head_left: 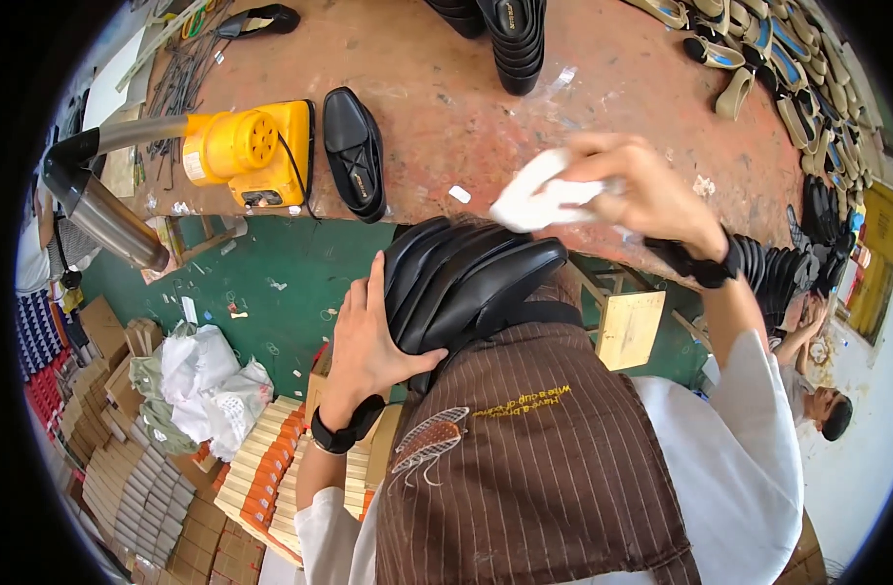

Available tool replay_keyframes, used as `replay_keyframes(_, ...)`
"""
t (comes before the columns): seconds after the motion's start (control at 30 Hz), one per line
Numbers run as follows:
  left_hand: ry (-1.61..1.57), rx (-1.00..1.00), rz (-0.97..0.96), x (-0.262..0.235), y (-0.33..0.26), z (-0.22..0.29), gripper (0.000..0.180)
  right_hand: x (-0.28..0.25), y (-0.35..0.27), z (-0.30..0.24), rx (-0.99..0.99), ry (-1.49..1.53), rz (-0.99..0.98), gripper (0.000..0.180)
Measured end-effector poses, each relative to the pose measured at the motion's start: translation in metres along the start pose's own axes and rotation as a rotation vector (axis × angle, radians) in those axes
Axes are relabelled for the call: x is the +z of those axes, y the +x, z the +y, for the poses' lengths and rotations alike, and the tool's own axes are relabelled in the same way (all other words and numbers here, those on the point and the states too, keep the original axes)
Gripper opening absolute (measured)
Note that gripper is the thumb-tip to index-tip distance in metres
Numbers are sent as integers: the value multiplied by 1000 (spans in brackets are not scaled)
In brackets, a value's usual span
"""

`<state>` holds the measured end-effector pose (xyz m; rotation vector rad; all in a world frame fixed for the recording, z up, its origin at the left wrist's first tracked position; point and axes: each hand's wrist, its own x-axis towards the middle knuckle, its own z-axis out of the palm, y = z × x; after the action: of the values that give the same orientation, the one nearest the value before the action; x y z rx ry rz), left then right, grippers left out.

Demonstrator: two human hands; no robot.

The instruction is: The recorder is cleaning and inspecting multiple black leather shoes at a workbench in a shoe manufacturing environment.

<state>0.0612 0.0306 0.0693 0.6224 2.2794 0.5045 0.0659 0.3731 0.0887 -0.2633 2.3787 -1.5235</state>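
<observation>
- Reddish, scuffed workbench (417,122) just past both hands, green floor (295,258) showing below its edge.
- Left hand (364,336): thumb and fingers spread pretty wide, holding the left end of a row of black shoes (466,292). That row sits nested on its side in the lap, against the brown striped apron (529,448).
- Right hand (632,185): fingers pinched in on a bunched white cloth (534,200), up over the far side of the row. Bit blurry, so can't tell if the cloth touches the shoes.
- Beyond the left hand's fingertips, a black pair (354,151) lies on the bench, with a yellow blower (256,141) left of it.
- Way out past the right hand, heaps of beige shoes (734,93).
</observation>
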Motion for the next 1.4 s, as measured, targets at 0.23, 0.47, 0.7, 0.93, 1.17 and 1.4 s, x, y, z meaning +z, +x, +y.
replay_keyframes(0.23, -156, -81, 14, -7, -1, -7, 118, -19, -30, 29, 385, -630, -442, 22)
replay_keyframes(0.47, -823, -78, -38, -18, 0, -32, 106, 18, 33, -18, -70, -69, 466, 24)
replay_keyframes(0.7, -1417, -344, -109, -14, -28, -14, 83, 65, 70, -62, -240, -508, 582, 30)
replay_keyframes(0.93, -1583, -623, 72, 5, -32, -16, 67, 104, 45, -49, -333, -724, 115, 10)
replay_keyframes(1.17, -1558, -655, 130, -12, -43, -2, 61, 56, 42, -50, -359, -218, 186, 19)
replay_keyframes(1.4, -1656, -483, 145, 20, -49, -24, 62, 90, 65, -38, -343, -650, 290, 12)
